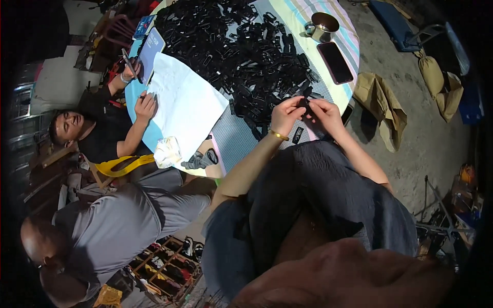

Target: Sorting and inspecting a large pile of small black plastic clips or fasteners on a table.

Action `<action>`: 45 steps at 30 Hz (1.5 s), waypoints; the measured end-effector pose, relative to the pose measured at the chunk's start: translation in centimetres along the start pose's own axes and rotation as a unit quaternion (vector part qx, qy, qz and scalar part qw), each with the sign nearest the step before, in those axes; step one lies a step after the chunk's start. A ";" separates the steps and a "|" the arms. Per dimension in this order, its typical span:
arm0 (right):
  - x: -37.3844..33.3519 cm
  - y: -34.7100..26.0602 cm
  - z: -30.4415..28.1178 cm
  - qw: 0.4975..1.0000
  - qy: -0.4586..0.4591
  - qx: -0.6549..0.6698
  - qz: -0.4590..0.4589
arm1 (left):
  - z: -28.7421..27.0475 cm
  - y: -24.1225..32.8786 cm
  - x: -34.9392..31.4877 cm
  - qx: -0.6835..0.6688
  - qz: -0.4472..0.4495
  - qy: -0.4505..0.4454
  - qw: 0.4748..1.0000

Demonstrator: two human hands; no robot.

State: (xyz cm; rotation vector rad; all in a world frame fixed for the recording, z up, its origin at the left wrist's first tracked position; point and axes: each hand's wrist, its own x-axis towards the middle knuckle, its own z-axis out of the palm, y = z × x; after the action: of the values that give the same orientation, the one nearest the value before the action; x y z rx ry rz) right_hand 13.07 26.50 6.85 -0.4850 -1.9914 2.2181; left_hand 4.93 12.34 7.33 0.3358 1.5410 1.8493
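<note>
Both my hands meet at the near right edge of the round table, fingertips pinched together. Between them is a small black plastic buckle (305,104), mostly covered by the fingers. My left hand (285,116), with a gold bracelet at the wrist, grips it from the left; my right hand (328,115) closes on it from the right. Just beyond the fingers spreads a big heap of similar black buckles (241,56). One loose buckle (298,135) lies on the cloth below my hands.
A phone (335,62) and a metal cup (323,26) stand to the right of the heap. Left are a white sheet (179,97), a blue notebook (152,49) and crumpled tissue (167,152). A person (110,123) holds a phone there; another in grey (118,220) is nearer. A paper bag (381,108) lies on the floor.
</note>
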 end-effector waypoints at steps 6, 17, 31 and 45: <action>0.1 -0.9 1.3 0.948 0.041 -0.225 -0.223 | -0.5 -0.4 -0.9 -0.011 0.000 0.029 1.000; -2.1 -0.7 2.1 0.989 -0.112 0.017 0.096 | -1.2 0.4 -2.6 -0.050 0.015 0.001 0.999; -2.9 -1.0 -4.9 0.796 -0.241 -0.545 0.105 | -1.1 -3.5 -1.4 0.352 0.129 -0.034 0.927; -0.6 1.1 -0.1 0.872 -0.148 -0.431 -0.181 | -2.0 -2.0 1.8 0.194 0.128 0.101 0.967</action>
State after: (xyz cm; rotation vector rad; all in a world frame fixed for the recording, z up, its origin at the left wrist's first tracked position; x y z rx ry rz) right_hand 13.83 26.31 5.87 0.1924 -2.8786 1.1428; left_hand 3.14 12.09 4.57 0.5636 2.0905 1.8060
